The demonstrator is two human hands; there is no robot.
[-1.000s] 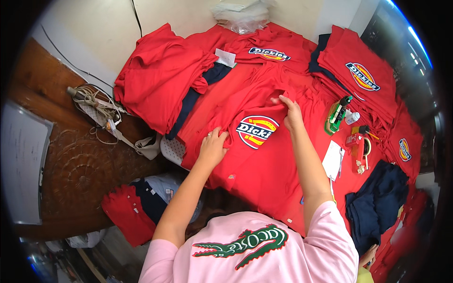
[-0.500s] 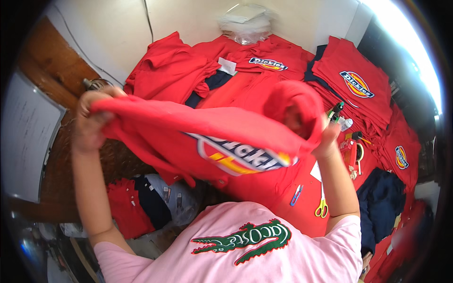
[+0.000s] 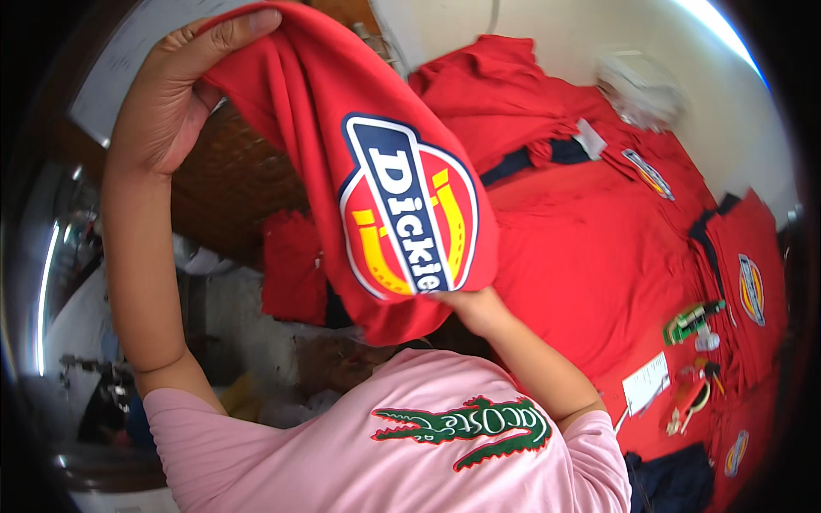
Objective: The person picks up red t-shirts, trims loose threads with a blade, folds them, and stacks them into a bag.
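A red T-shirt (image 3: 299,94) with a large navy, white, yellow and red logo hangs in front of me, raised and stretched between my two arms. My left hand (image 3: 201,73) is closed on its upper left end, thumb on the outside of the cloth. At the lower right of the shirt, my right hand (image 3: 466,306) reaches behind or into the fabric. The fingers there are hidden, so their grip does not show.
Red cloth (image 3: 581,256) covers the work table. Red shirts with logos (image 3: 757,248) lie stacked at the right, near a green tool (image 3: 688,323), a paper slip (image 3: 646,383) and a tape roll (image 3: 701,398). A clear plastic bundle (image 3: 641,90) sits at the back.
My left hand has risen with the shirt, and my right hand has come down behind its lower edge. The shirt now hangs steeply with its logo upended. The view has swung left.
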